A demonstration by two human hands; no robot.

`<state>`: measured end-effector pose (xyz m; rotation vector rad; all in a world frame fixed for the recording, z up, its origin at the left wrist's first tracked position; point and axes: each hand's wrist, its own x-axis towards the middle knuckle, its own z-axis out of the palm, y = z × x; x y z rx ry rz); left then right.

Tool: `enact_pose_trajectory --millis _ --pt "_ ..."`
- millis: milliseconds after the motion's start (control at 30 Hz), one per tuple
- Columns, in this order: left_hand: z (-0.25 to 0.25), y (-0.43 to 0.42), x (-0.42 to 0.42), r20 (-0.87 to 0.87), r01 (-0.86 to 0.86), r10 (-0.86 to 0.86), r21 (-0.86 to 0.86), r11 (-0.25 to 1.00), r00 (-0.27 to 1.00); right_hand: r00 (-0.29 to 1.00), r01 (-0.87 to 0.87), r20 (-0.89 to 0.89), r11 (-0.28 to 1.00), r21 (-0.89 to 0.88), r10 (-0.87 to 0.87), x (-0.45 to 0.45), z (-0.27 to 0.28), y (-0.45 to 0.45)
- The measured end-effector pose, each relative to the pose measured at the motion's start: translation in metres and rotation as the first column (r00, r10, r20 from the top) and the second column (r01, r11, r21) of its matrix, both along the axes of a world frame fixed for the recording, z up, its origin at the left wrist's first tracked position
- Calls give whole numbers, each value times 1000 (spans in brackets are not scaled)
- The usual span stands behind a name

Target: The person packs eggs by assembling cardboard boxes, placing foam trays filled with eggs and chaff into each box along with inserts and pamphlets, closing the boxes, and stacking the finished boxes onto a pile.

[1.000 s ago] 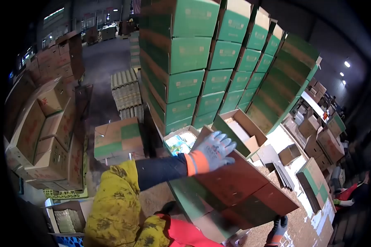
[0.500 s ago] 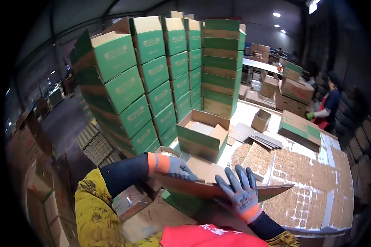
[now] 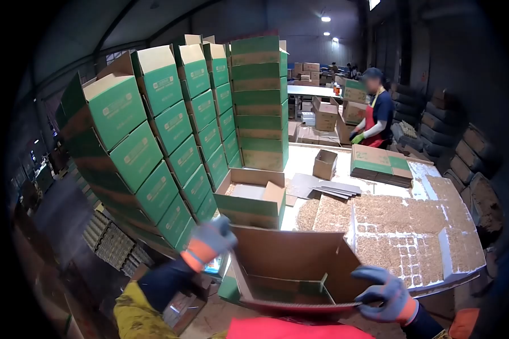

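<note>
An opened cardboard box (image 3: 294,257), brown inside with green on part of it, stands tilted in front of me with its top open. At its right corner, my right hand (image 3: 385,295), in a grey and orange glove, curves fingers and thumb around the edge. My left hand (image 3: 214,242), gloved alike, is raised beside the box's upper left corner. Motion smears its fingers, so their grip is unclear. Behind stands another green and brown box (image 3: 249,212), open, with grey sheets inside.
Tall stacks of green boxes (image 3: 164,127) rise at left. On the table are filled cell trays (image 3: 401,226), grey card sheets (image 3: 336,190), a small carton (image 3: 324,164) and flattened boxes (image 3: 382,165). A co-worker (image 3: 376,113) stands beyond. Egg-tray-like stacks (image 3: 114,243) sit at lower left.
The folded cardboard has opened out into a box shape. My left hand has risen to its left corner; my right hand has moved right and down to its right corner. The view has shifted right.
</note>
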<state>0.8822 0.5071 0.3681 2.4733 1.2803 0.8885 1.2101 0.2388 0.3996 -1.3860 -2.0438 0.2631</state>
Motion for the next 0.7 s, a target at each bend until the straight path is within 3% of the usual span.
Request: enact_pose_trajectory --millis 33,67,100,133,167,233,267,300,333,367,400,433,467,500,533,567,633,667,700 --pt "-7 -13 21 115 64 -39 -221 973 993 988 -98 111 994 -53 103 -1 -2 6" --pt "-30 -10 36 192 138 -93 -236 962 977 977 -137 156 989 -61 145 -8 4 15" --pt "-35 -18 54 133 202 -175 -224 954 976 962 -173 201 983 -68 183 -17 9 26" --pt "-55 -20 67 -101 288 -299 -110 951 949 953 -280 92 954 -103 290 -26 -2 42" --pt "-89 -10 75 -511 336 -415 -244 910 753 922 -386 -28 914 -124 386 -34 -20 64" --pt "-109 11 73 -75 554 -708 -567 609 702 851 -515 -419 667 -539 318 -42 -50 104" --pt "-96 35 66 275 371 -444 -917 146 853 915 -355 -355 801 -482 192 -41 -57 118" --pt "-69 39 57 386 451 -337 -881 141 859 950 -186 -308 894 -407 58 -39 -70 130" --pt "-68 48 39 416 504 -330 -825 255 847 998 24 -64 1000 2 -24 -34 -115 128" --pt "-74 55 23 447 552 -336 -752 361 829 1000 -25 -1 998 -59 25 -30 -119 124" --pt "-74 33 18 418 626 -480 -635 452 771 971 -29 238 992 121 0 -27 -111 131" --pt "-113 26 12 89 601 -624 -402 690 776 899 -78 434 957 278 -53 -37 -108 135" --pt "-88 -9 22 -122 367 -420 -309 877 899 855 -45 495 926 374 -159 -44 -72 137" --pt "-64 -45 38 -297 113 -156 -156 981 942 844 -10 518 962 272 -138 -44 -36 145" --pt "-72 -50 39 -83 120 -134 -154 981 987 902 126 352 934 335 -249 -38 -26 164" --pt "-70 -50 38 13 29 -31 104 994 999 920 270 174 888 372 -352 -35 -25 178" --pt "-59 -53 33 246 -237 120 530 814 962 896 136 372 947 293 -244 -36 -39 162" --pt "-57 -49 32 209 -321 250 463 826 945 928 105 336 980 171 -158 -36 -34 144" --pt "-57 -48 27 158 -402 370 395 826 916 960 -134 197 946 -296 198 -31 -27 133"
